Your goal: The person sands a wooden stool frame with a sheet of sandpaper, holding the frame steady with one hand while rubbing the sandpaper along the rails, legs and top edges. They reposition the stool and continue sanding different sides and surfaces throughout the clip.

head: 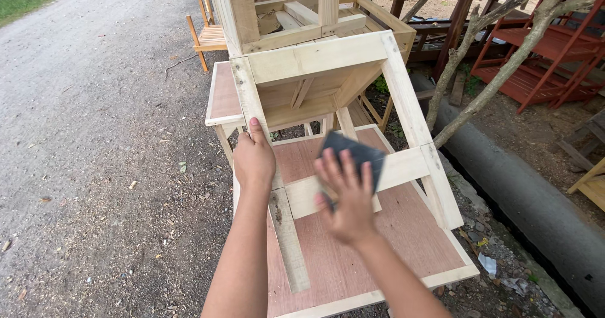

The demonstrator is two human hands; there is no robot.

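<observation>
A pale wooden stool frame (403, 97) lies tipped on its side on a low table with a reddish plywood top (378, 249). My left hand (254, 157) grips the frame's left leg and holds it. My right hand (345, 195), blurred by motion, presses a dark sheet of sandpaper (356, 154) flat against the frame's lower cross rail (403, 167).
More pale wooden frames (296, 9) stand stacked behind the table. A gravel road (94, 135) runs on the left. To the right are a concrete kerb (517, 186), bare tree branches (498, 47) and red wooden racks (542, 60).
</observation>
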